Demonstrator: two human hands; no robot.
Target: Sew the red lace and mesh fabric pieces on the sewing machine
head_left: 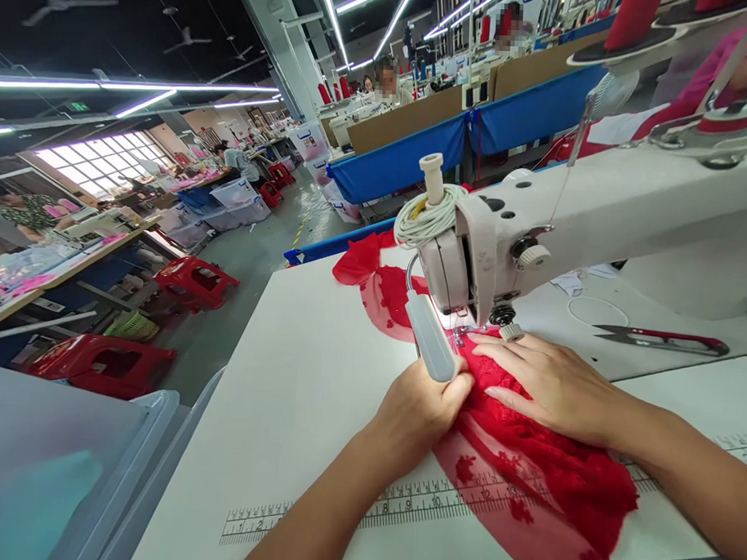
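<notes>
Red lace fabric [527, 449], partly sheer, runs under the needle of a white sewing machine [614, 215] and spreads over the table toward me. My left hand [421, 404] is closed on the fabric's left edge just in front of the presser foot [459, 336]. A grey lamp head [431, 335] covers part of those fingers. Flat on the lace to the right of the needle lies my right hand [538, 380], fingers stretched out and pressing down. More red fabric [379, 288] lies behind the needle, to the left of the machine head.
Thread snips [665, 339] with red handles rest right of my right hand. A printed ruler [415, 506] crosses the table's front. At the left stand a plastic bin [160, 436] and red stools [195, 280]. Other people work at machines farther back.
</notes>
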